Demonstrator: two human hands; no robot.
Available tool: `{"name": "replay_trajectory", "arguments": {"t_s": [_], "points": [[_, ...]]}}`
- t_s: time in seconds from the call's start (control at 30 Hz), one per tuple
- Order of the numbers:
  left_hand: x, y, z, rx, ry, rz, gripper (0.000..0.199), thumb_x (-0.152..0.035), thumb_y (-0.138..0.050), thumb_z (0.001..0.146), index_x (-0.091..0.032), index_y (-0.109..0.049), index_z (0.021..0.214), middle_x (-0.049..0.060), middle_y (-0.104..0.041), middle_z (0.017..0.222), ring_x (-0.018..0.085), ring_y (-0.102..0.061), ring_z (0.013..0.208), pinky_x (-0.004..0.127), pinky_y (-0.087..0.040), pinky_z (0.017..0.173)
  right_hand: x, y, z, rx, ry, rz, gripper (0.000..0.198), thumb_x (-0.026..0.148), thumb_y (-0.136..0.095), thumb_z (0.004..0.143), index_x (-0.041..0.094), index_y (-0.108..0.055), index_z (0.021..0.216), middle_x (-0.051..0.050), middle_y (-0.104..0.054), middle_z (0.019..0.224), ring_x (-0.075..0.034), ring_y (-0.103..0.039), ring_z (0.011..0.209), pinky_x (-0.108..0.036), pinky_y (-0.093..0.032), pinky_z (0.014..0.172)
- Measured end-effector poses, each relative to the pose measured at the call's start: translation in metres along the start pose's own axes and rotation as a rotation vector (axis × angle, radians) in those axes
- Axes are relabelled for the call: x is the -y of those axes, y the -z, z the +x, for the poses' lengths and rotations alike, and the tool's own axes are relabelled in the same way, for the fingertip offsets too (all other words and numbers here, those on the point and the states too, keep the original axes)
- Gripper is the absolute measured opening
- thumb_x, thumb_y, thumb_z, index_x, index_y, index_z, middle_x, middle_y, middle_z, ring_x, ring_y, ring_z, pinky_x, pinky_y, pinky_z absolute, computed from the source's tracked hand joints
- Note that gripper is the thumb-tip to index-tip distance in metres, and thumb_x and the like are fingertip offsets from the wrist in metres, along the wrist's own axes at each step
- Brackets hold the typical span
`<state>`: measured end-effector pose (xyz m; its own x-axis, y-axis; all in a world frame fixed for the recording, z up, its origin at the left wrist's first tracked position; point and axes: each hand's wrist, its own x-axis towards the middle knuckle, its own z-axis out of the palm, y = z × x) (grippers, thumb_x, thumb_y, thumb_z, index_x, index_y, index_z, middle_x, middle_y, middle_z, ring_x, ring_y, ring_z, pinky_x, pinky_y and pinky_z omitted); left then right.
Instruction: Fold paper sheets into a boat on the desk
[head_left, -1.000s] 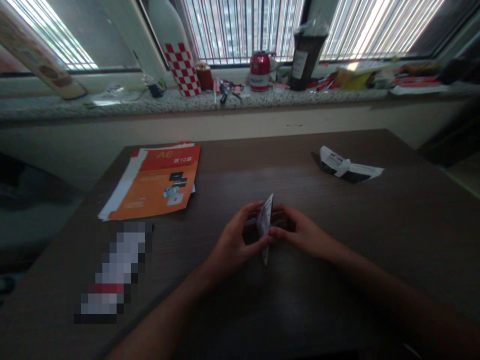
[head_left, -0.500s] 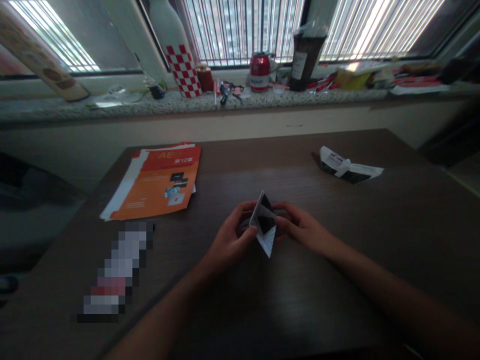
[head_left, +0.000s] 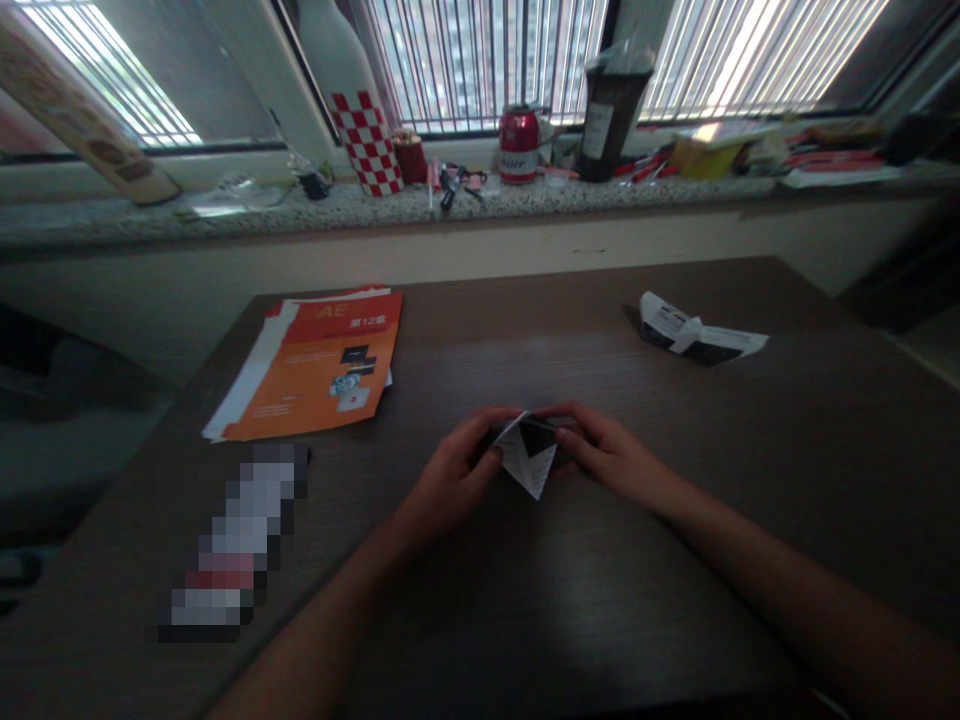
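Between my two hands is a small piece of folded paper [head_left: 531,465], white with print and a dark patch, its point facing me. My left hand [head_left: 461,465] pinches its left corner, thumb in front and fingers behind. On the other side, my right hand [head_left: 604,447] grips the right corner with thumb and fingertips. The fingers behind the paper are partly hidden. Farther back on the right lies another folded paper [head_left: 686,335], white and black with a raised middle strip, apart from both hands.
On the brown table [head_left: 480,330], orange printed sheets [head_left: 315,375] lie at the left, with a pixelated flat object [head_left: 232,540] nearer me. The stone windowsill [head_left: 330,212] holds a red can [head_left: 519,145], a dark drink cup [head_left: 611,115] and a red-checkered white bottle [head_left: 367,140].
The folded paper has changed from a tall, narrow shape to a lower, wider one. Its top corner has come down, and my left thumb has shifted slightly left.
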<state>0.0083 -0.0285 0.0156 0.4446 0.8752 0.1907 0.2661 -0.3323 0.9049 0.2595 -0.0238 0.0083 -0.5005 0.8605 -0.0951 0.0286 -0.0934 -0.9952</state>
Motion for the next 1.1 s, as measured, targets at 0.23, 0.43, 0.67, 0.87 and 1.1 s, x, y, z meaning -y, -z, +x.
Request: {"name": "replay_trajectory", "arguments": {"t_s": [0.23,0.43,0.67,0.87,1.1], "points": [[0.005,0.008,0.0,0.069,-0.09,0.262,0.043,-0.009,-0.054,0.101,-0.027,-0.06,0.14,0.007,-0.062,0.14,0.023,-0.06,0.13,0.044,-0.048,0.112,0.001,0.004,-0.002,0.003,0.088,-0.351,0.031,0.03,-0.052,0.107,0.025,-0.06,0.136,-0.006,-0.076,0.117,-0.019,-0.074,0.096,-0.037,-0.061,0.084],[0.013,0.011,0.001,0.114,-0.153,0.358,0.047,-0.006,-0.055,0.101,-0.028,-0.06,0.142,0.007,-0.064,0.141,0.022,-0.063,0.127,0.043,-0.053,0.11,0.003,0.01,-0.001,-0.044,0.309,-0.722,0.029,0.018,-0.053,0.105,0.023,-0.065,0.13,-0.008,-0.073,0.117,-0.021,-0.069,0.106,-0.038,-0.055,0.093],[0.016,0.015,-0.004,0.189,-0.22,0.5,0.051,-0.01,-0.057,0.102,-0.031,-0.058,0.148,0.008,-0.06,0.147,0.024,-0.062,0.131,0.046,-0.055,0.108,-0.001,0.02,0.001,0.005,0.429,-0.893,0.033,0.013,-0.056,0.102,0.023,-0.066,0.132,-0.011,-0.066,0.13,-0.024,-0.063,0.121,-0.042,-0.054,0.103],[0.017,0.02,-0.005,0.234,-0.215,0.565,0.044,-0.02,-0.06,0.106,-0.036,-0.06,0.146,0.005,-0.061,0.148,0.025,-0.063,0.131,0.046,-0.055,0.108,-0.002,0.023,0.002,0.064,0.491,-0.962,0.037,0.012,-0.055,0.103,0.024,-0.065,0.136,-0.011,-0.068,0.136,-0.026,-0.063,0.125,-0.047,-0.054,0.104],[0.013,0.025,-0.007,0.306,-0.211,0.634,0.038,-0.028,-0.062,0.106,-0.039,-0.064,0.143,0.004,-0.057,0.155,0.029,-0.058,0.137,0.055,-0.049,0.114,0.001,0.024,0.0,0.106,0.473,-1.012,0.04,0.01,-0.056,0.101,0.025,-0.066,0.136,-0.011,-0.066,0.14,-0.027,-0.062,0.127,-0.049,-0.054,0.105]]}}
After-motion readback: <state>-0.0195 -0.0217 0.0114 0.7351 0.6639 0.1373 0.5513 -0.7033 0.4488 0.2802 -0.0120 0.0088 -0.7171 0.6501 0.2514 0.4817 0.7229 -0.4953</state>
